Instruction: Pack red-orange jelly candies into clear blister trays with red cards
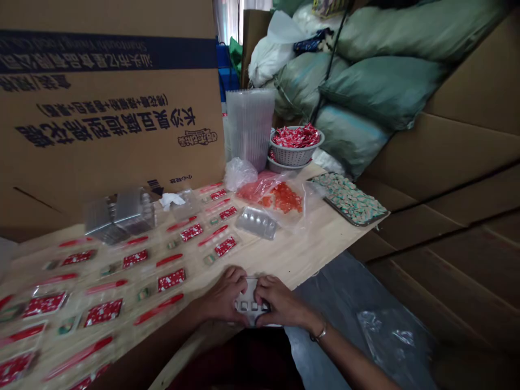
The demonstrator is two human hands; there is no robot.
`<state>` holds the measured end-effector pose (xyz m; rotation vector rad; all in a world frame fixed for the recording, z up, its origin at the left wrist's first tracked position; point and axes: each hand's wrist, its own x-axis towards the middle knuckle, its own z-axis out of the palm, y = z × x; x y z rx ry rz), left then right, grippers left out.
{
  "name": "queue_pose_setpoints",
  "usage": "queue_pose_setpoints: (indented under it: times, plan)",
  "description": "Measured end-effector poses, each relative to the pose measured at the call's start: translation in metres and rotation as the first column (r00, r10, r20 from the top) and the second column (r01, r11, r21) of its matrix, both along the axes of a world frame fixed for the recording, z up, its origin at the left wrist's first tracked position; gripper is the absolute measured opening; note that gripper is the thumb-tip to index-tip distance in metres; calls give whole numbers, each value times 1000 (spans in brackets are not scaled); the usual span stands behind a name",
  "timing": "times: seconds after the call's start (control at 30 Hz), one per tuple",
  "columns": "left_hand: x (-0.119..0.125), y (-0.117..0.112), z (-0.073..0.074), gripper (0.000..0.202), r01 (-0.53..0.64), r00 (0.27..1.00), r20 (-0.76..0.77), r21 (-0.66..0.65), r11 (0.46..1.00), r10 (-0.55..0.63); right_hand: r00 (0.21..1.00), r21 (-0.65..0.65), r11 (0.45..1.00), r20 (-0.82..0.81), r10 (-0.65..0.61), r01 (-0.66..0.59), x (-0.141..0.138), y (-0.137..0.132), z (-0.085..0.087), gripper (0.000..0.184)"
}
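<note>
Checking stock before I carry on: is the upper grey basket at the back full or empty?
Full: red packets fill the upper grey basket and mound above its rim.

Pale wood table [317, 238], smooth and mostly matt. The moulded tray [251, 287] looks like smooth, whitish plastic. Tall stacked trays [249, 130] are clear, glossy plastic; a crinkled, see-through plastic bag [260, 187] catches light. The grey basket [292, 157] is perforated plastic, its red packets [296, 136] shiny. Matt brown cardboard carton [101, 157]; wrinkled green sacks [385, 86] with a dull sheen.
</note>
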<state>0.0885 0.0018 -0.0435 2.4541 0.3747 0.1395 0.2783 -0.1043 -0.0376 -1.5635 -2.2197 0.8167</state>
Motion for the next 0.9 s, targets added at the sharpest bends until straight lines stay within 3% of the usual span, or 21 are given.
queue_pose_setpoints:
  times: [0.13,0.27,0.43,0.6,0.73,0.83,0.9]
  plan:
    - [-4,-4,-2,74,-5,999,31,-5,1000,6,998,50,997,21,54,-55,3,-2,5,41]
    - [-6,-6,3,62,-40,999,2,3,999,40,978,143,986,200,59,-88,-14,-10,17,38]
    - [-7,-9,9,54,-87,996,-1,0,996,87,875,283,933,480,61,-220,-51,-27,20,7]
    - [-16,-14,4,71,-115,993,-16,35,993,115,863,309,901,490,124,-305,-58,-26,17,6]
    - [-34,-18,7,77,-203,979,-2,131,970,205,889,330,900,441,120,-285,-51,-13,27,7]
    - [-45,-22,13,82,-286,955,163,261,922,250,906,381,881,408,113,-281,-45,-7,44,10]
    - [-45,-27,13,72,-377,906,319,305,875,279,917,435,859,389,92,-270,-38,-7,57,10]
